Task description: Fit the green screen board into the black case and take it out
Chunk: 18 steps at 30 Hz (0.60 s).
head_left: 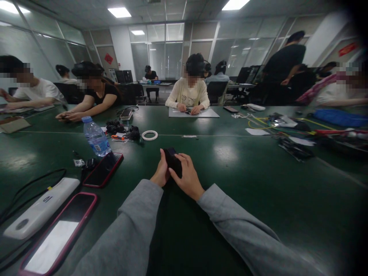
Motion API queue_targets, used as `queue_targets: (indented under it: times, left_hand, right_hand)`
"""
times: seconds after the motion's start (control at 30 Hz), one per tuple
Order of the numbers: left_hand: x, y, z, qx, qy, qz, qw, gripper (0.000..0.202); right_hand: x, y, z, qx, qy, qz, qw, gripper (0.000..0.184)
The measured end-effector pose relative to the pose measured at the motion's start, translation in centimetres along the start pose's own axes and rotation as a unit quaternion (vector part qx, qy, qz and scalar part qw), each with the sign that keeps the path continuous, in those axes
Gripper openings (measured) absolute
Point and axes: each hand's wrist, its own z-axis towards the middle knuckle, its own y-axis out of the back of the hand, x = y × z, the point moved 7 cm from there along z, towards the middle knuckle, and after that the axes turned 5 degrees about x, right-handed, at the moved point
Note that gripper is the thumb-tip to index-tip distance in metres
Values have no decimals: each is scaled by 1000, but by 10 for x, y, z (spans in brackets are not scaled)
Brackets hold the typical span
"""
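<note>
Between my two hands is a small black boxy object (pixel 176 165), tilted upright above the green table (pixel 235 168); its exact kind cannot be made out. My left hand (pixel 161 170) grips it from the left side, thumb pointing up along its edge. Across its right side and top lie the curled fingers of my right hand (pixel 188 177). Both hands are closed on it, and they cover much of its lower part. Grey sleeves reach down to both wrists.
On the left lie a red-edged phone (pixel 103 170), a pink-cased phone (pixel 59 237), a white device (pixel 43 209) with cable, and a water bottle (pixel 96 137). Ahead is a white tape ring (pixel 150 135). Cables and tools (pixel 296 147) clutter the right. A person (pixel 188 94) sits opposite.
</note>
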Motion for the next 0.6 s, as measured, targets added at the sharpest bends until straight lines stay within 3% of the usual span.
queue_targets:
  times: [0.2, 0.6]
  left_hand:
    - [-6, -3, -3, -2, -32, 43, 999, 68]
    - [-3, -5, -2, 33, -6, 41, 999, 68]
  right_hand:
    - [-3, 4, -2, -17, -25, 25, 999, 46]
    - [-2, 2, 0, 25, -46, 8, 999, 37]
